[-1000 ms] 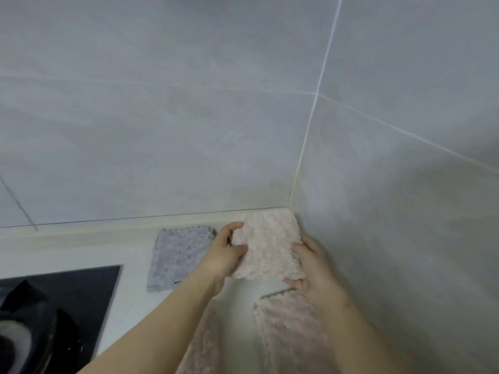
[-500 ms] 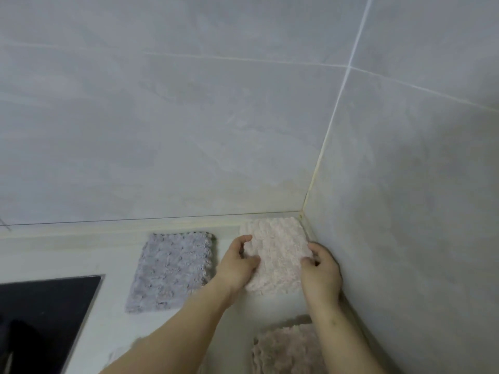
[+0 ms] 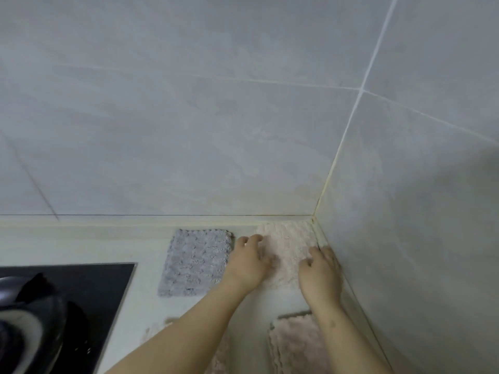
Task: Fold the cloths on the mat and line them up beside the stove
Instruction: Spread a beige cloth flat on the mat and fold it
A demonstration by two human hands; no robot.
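Head view looks down into a tiled corner where a folded pale pink cloth (image 3: 287,248) lies flat on the desk (image 3: 143,245), tucked against both walls (image 3: 189,130). The left hand (image 3: 249,261) rests on the cloth's left edge and the right hand (image 3: 320,273) on its right side by the wall, each with loosely bent fingers lying on top and not closed around the fabric. Just left of it, with a narrow gap, lies a folded grey cloth (image 3: 195,261). Further left is the black stove (image 3: 89,292) carrying a dark pot (image 3: 24,319). Another pink cloth (image 3: 294,344) lies nearer the person, partly under the right forearm.
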